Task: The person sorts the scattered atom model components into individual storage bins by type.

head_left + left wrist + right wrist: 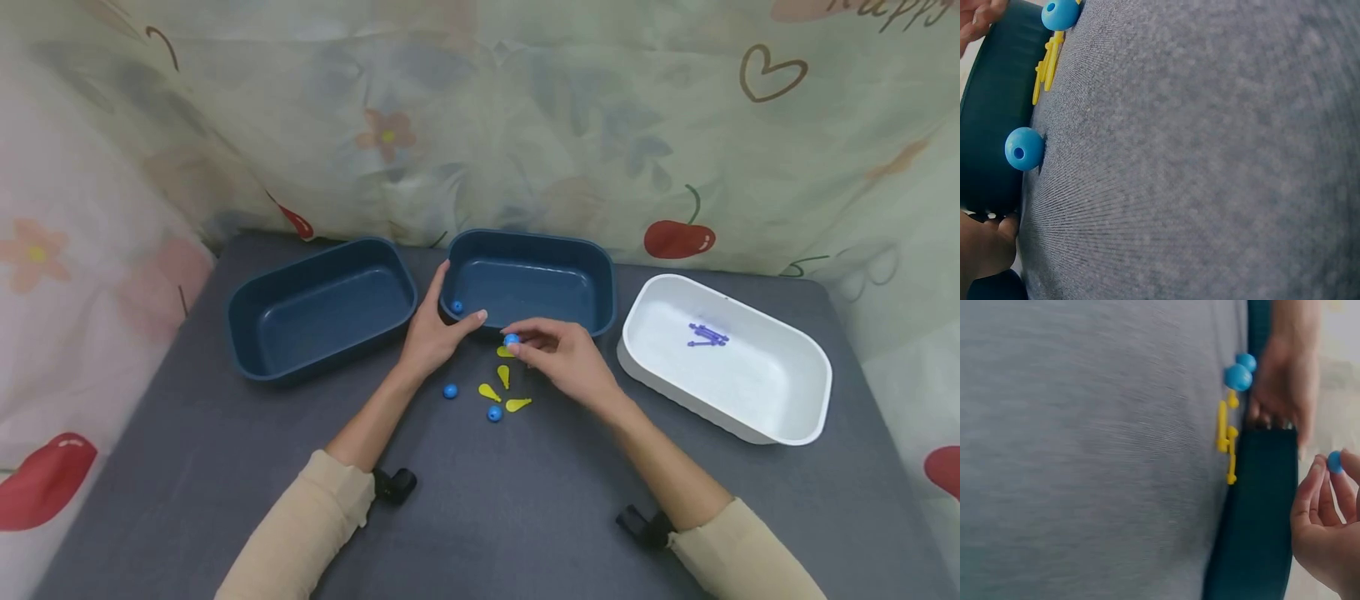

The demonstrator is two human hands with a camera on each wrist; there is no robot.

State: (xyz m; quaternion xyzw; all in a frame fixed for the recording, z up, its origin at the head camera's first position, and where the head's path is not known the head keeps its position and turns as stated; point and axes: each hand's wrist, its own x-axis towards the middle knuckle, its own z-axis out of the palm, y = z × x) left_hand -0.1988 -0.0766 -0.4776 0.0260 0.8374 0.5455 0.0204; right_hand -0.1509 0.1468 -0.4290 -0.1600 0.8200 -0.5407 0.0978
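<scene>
Pinching 1 blue bead (512,340) in the right hand (564,357); gripping the navy bin (532,287), just ahead, with the left hand (433,335). Apparently mid-transfer, next likely calling for release inside that bin.

Head view high, facing forward-down, wrist views low, close, turned sideways, both showing blue beads (1237,377)
</scene>
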